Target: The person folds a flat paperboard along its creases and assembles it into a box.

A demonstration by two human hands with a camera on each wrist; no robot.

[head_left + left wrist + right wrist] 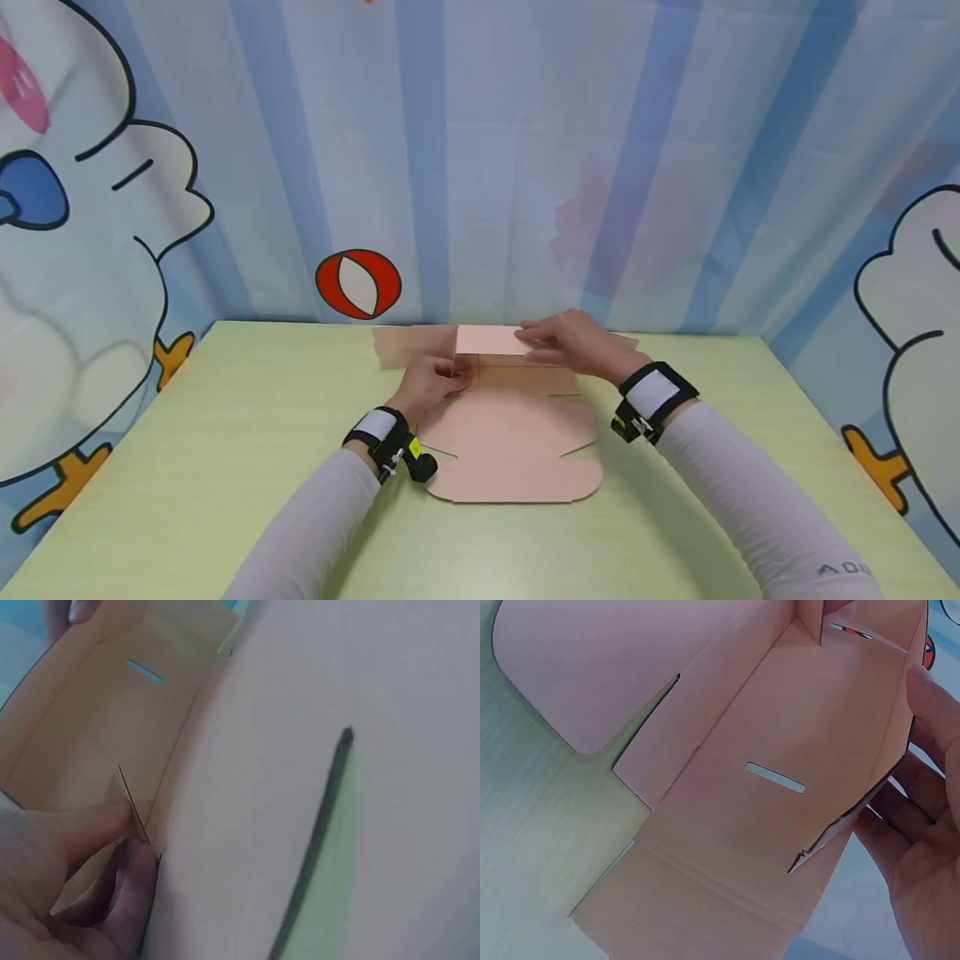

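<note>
A pink cardboard box blank, partly folded, lies on the table with its rounded flap toward me. At its far left part, my left hand pinches a small upright flap between thumb and fingers, as the left wrist view shows. My right hand grips the raised far panel near its right end. In the right wrist view the right thumb lies on the panel's edge, with the other fingers behind it. Two narrow slots show in the panel there, one being the nearer slot.
The pale yellow-green table surrounds the cardboard. A side wing of the blank sticks out left along the back edge. Behind stands a blue striped cloth backdrop with cartoon figures and a red-and-white ball print.
</note>
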